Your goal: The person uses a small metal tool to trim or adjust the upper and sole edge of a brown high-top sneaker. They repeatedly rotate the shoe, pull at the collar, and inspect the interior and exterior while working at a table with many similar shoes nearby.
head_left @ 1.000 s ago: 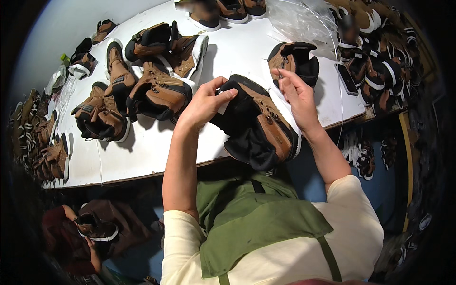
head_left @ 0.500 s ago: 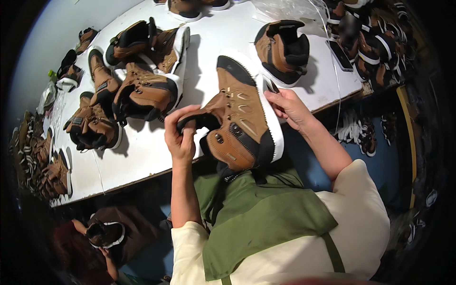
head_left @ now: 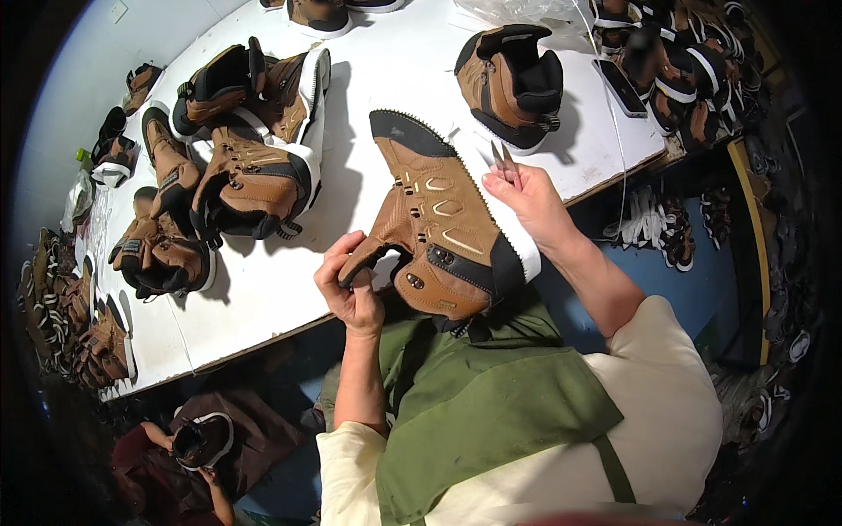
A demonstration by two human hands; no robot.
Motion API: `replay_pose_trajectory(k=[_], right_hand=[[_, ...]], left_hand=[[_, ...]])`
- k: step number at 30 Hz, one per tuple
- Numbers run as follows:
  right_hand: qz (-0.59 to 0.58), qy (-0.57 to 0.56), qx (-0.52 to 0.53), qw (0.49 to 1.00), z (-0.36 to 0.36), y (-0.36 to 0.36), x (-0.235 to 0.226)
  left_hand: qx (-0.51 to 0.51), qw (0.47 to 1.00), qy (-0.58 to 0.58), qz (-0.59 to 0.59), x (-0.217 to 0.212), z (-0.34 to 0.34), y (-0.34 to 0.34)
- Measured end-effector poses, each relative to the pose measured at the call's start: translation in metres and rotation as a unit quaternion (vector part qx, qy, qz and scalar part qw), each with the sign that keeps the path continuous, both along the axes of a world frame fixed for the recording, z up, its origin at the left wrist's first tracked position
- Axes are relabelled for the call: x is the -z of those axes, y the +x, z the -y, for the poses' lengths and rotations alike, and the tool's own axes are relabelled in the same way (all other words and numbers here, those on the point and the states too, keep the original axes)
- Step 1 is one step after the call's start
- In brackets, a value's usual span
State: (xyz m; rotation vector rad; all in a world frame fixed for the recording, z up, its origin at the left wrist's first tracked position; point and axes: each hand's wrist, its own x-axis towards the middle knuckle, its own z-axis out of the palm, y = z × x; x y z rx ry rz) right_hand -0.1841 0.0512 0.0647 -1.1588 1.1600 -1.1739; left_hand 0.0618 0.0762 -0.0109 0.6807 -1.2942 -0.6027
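A brown and black lace-up boot without laces lies tilted on its side over the table's near edge and my lap, its white sole toward my right. My left hand pinches the tongue and collar at its opening. Beside the sole, my right hand is closed on small metal thread snips, their two pointed blades apart and most of the tool hidden in the palm. The blades are close to the sole's edge; I cannot tell whether they touch. Just beyond stands another boot, upright.
Several similar boots are heaped on the white table at left. A phone lies at right, near a thin white cord and piled boots. At lower left another person's hands hold a shoe.
The boot has turned slightly, its toe shifting left. My left hand has moved down and right with the collar. The snips' blades now show spread above my right fingers.
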Motion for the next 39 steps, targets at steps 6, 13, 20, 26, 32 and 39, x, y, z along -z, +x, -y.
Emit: replay_pose_trajectory(k=[6,13,20,26,32,39], right_hand=[[0.086,0.035,-0.010,0.996,0.005,0.003,0.014],[0.098,0.012,0.007,0.995,-0.004,0.009,0.008],[0.006,-0.056,0.032,0.998,-0.015,0.022,-0.004],[-0.047,-0.141,0.006,0.989,-0.023,0.026,0.000],[-0.124,-0.218,-0.032,0.967,-0.024,0.037,-0.023],[-0.169,-0.325,-0.059,0.928,-0.023,0.037,-0.021]], left_hand=[[-0.009,0.998,0.028,0.052,0.006,-0.002,0.011],[-0.065,0.984,-0.023,0.162,-0.042,-0.016,0.025],[-0.093,0.921,-0.003,0.379,-0.104,-0.016,-0.017],[-0.067,0.897,0.139,0.413,-0.106,-0.013,-0.022],[-0.069,0.870,0.168,0.459,-0.117,-0.014,-0.023],[-0.081,0.855,0.216,0.465,-0.123,-0.018,-0.024]])
